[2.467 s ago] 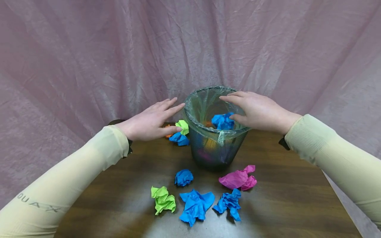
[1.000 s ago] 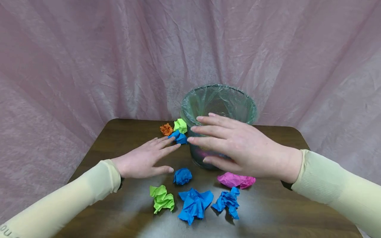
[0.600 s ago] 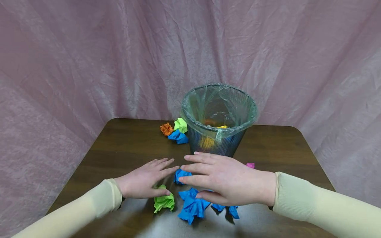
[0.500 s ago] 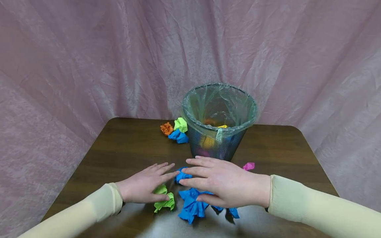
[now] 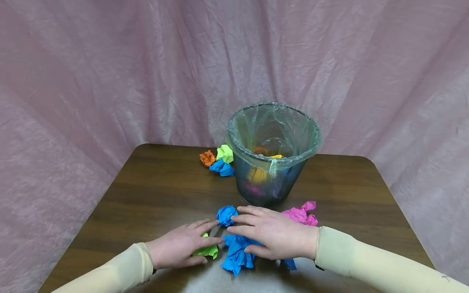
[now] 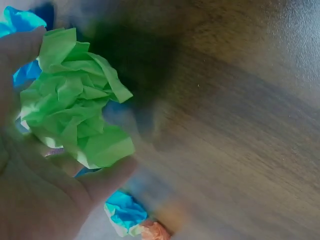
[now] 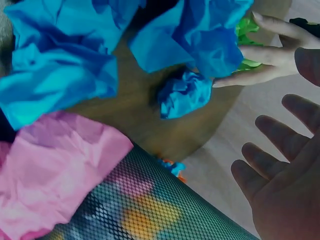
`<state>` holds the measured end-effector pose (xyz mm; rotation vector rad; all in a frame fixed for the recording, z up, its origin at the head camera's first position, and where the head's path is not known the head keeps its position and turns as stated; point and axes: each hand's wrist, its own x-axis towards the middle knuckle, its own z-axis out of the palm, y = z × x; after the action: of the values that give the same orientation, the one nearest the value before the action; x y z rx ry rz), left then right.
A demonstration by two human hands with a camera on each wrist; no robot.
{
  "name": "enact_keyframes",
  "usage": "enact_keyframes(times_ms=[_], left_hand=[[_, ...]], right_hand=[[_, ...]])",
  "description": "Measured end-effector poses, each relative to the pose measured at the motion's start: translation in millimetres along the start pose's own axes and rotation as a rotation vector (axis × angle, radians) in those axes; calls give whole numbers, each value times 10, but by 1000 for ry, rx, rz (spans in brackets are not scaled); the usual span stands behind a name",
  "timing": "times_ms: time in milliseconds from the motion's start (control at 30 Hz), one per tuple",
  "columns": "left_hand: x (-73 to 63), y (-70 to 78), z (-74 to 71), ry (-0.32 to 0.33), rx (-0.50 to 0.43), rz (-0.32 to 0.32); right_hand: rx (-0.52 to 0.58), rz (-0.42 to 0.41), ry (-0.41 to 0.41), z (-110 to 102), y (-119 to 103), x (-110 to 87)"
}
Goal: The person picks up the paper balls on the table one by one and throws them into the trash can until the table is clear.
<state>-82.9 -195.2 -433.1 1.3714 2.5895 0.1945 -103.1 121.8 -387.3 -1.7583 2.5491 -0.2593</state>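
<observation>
My left hand (image 5: 179, 246) reaches over a crumpled lime-green paper (image 5: 209, 251), fingers spread and extended. In the left wrist view that green paper (image 6: 75, 100) lies between thumb and fingers, which are not curled round it. My right hand (image 5: 271, 236) hovers palm down with straight fingers above a large crumpled blue paper (image 5: 235, 258), partly covering it. Close by its fingertips sits a blue paper ball (image 5: 226, 215). Another blue paper (image 5: 290, 264) shows mostly hidden under the right hand, and a pink crumpled paper (image 5: 303, 213) lies just behind it.
Behind the hands stands a black mesh bin (image 5: 280, 185) with a clear greenish liner and coloured papers inside. Left of it lie an orange paper ball (image 5: 207, 158), a lime one (image 5: 225, 153) and a blue one (image 5: 221, 167). A pink curtain (image 5: 176, 73) hangs behind the table (image 5: 165, 183).
Both hands have come down from beside and over the bin to the papers at the front. The blue paper seen in the bin's mouth has dropped lower. The left hand now covers more of the green paper.
</observation>
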Motion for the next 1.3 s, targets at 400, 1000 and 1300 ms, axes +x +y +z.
enact_keyframes(times_ms=[400,1000,1300], left_hand=[[-24,-20,6,-2,36,-38],[-64,-37,-41,-161,-118,-288],[-107,-152,-66,-59,-70,-146]], right_hand=[[28,8,-9,159,49,24],[28,-22,12,209,77,140],[0,10,-10,216,86,200]])
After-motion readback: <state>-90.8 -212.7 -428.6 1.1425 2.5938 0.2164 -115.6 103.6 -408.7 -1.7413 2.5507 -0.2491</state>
